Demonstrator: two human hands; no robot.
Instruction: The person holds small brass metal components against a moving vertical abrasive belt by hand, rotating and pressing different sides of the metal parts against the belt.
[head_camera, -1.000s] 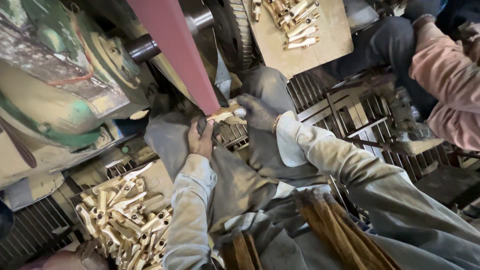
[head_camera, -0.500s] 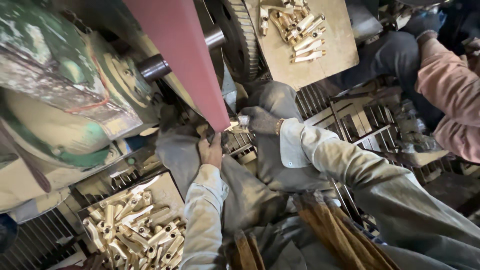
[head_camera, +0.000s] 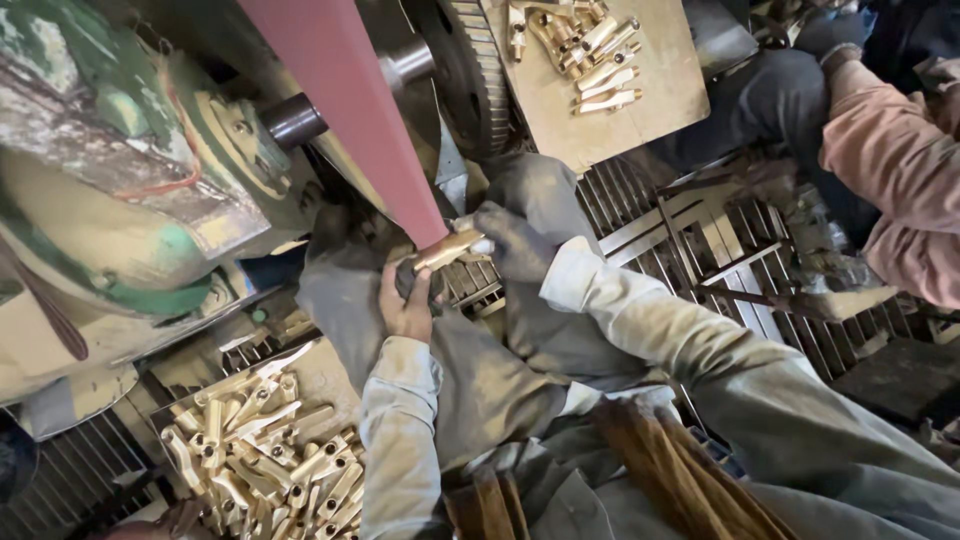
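Brass fitting (head_camera: 447, 249), a short golden piece, sits pressed against the lower end of a reddish sanding belt (head_camera: 345, 100), gripped from both ends. The left hand (head_camera: 407, 300) is bare and clenched around the fitting's lower end along with a scrap of dark cloth, its pale sleeve running down toward the bottom of the view. The right hand (head_camera: 508, 240) wears a grimy dark glove and pinches the fitting's upper end, with the forearm in a dusty light sleeve stretching off to the lower right. Both hands rest over the person's knees, which are covered in dirty grey fabric. Just behind the belt a steel shaft (head_camera: 400, 66) and a toothed wheel (head_camera: 470, 70) show, and to the left stands the worn green and cream machine body (head_camera: 110, 190). Below the left arm lies a tray of brass fittings (head_camera: 265, 450), heaped loosely. Above the hands a flat board (head_camera: 610, 130) carries a smaller cluster of similar pieces. A metal floor grate (head_camera: 700, 240) spreads to the right, where another person in a pink sleeve (head_camera: 890, 160) sits well apart.
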